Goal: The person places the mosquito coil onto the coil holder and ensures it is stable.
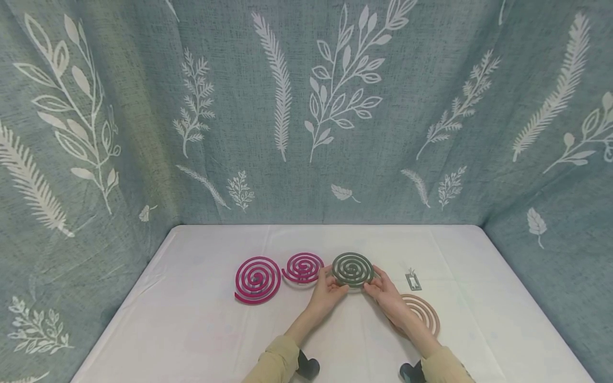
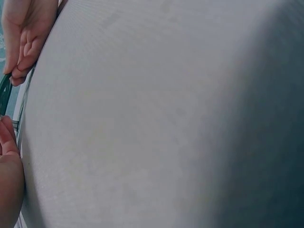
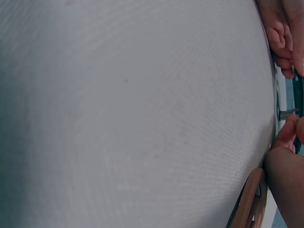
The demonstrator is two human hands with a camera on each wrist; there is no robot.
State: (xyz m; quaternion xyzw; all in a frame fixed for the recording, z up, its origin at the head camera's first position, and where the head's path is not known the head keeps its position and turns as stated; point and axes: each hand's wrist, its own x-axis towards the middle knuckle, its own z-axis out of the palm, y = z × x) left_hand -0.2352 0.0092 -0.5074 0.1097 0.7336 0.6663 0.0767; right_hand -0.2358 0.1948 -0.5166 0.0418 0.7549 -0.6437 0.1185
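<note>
A dark green mosquito coil lies level between my two hands in the head view. My left hand pinches its left edge with thumb and fingers. On the opposite edge my right hand grips in the same way. Seen edge-on in the right wrist view, the green coil sits above the cloth. A small metal stand shows beneath it, near the coil's middle. Partly behind my right forearm lies a brown coil, flat on the table.
Two magenta coils, one farther left and one near my left hand, have grey metal showing between their rings. A small flat metal stand lies right of my right hand. Patterned curtains enclose the white table.
</note>
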